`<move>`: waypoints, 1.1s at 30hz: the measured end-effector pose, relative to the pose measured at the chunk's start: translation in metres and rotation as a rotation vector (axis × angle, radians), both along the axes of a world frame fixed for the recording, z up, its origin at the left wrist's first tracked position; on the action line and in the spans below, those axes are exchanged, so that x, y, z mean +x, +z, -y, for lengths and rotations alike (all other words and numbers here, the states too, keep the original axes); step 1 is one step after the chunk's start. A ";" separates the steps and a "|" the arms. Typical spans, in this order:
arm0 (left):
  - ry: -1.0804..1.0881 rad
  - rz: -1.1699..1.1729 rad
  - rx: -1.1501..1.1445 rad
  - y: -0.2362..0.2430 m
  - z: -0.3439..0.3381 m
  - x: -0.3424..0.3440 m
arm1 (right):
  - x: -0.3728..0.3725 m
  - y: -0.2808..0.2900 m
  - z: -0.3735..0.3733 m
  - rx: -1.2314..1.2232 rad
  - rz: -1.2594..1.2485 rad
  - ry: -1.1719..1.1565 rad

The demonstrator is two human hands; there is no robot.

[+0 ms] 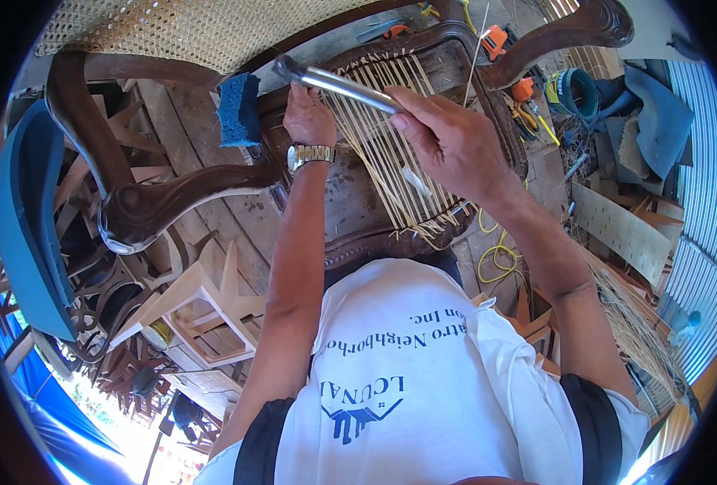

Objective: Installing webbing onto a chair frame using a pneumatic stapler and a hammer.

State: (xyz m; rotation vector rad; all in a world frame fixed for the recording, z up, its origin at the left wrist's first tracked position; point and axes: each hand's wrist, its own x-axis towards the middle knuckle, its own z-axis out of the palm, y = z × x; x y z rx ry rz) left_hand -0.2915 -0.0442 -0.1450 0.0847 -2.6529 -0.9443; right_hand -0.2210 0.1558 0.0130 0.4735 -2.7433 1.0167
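Observation:
My right hand [455, 145] grips a hammer [342, 87] with a shiny metal shaft. Its dark head reaches left, just above the fingertips of my left hand [308, 120]. Those fingertips are pinched together at the left rim of a dark carved wooden chair seat frame [358, 245]; whatever they hold is hidden. Pale cane strands [382, 153] run in near-parallel rows across the seat opening, from the far rim to the near rim. Their ends stick up along both rims. A small white strip [416, 182] lies among the strands. Beside my left hand is a blue sponge [239, 111].
Curved dark armrests [189, 182] flank the seat, and a woven cane panel [156, 36] rises beyond. Orange-handled tools [494, 42], a green bucket [572, 93] and a yellow cord [500, 259] lie to the right. Wooden chair frames [205, 311] crowd the left.

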 end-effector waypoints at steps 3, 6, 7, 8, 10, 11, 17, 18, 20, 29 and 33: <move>-0.023 -0.075 0.013 -0.001 -0.002 -0.001 | 0.001 0.006 0.000 -0.058 -0.023 -0.016; 0.006 -0.003 0.051 -0.003 0.000 -0.002 | -0.005 -0.008 -0.005 0.074 0.015 -0.011; 0.000 -0.035 0.171 -0.008 0.004 -0.002 | -0.004 -0.012 -0.008 0.044 0.007 -0.018; -0.001 -0.064 0.287 -0.011 0.008 0.001 | -0.004 -0.013 -0.007 0.011 0.002 -0.019; 0.006 -0.062 0.396 -0.017 0.012 -0.001 | -0.004 -0.008 -0.006 -0.127 -0.030 -0.029; -0.002 -0.069 0.432 -0.019 0.012 -0.005 | -0.005 -0.005 -0.009 -0.124 -0.023 -0.058; -0.048 -0.037 0.409 -0.016 0.014 -0.007 | -0.003 -0.004 -0.021 -0.101 0.083 -0.130; -0.062 -0.045 0.435 -0.016 0.015 -0.007 | -0.002 -0.006 -0.021 -0.123 0.094 -0.135; -0.073 -0.049 0.426 -0.014 0.016 -0.007 | 0.001 -0.010 -0.020 -0.148 0.103 -0.142; -0.173 -0.100 0.335 0.003 0.016 -0.008 | 0.010 -0.028 -0.027 -0.275 0.077 -0.192; -0.194 -0.090 0.200 0.002 0.019 -0.012 | 0.011 -0.023 -0.027 -0.306 0.138 -0.223</move>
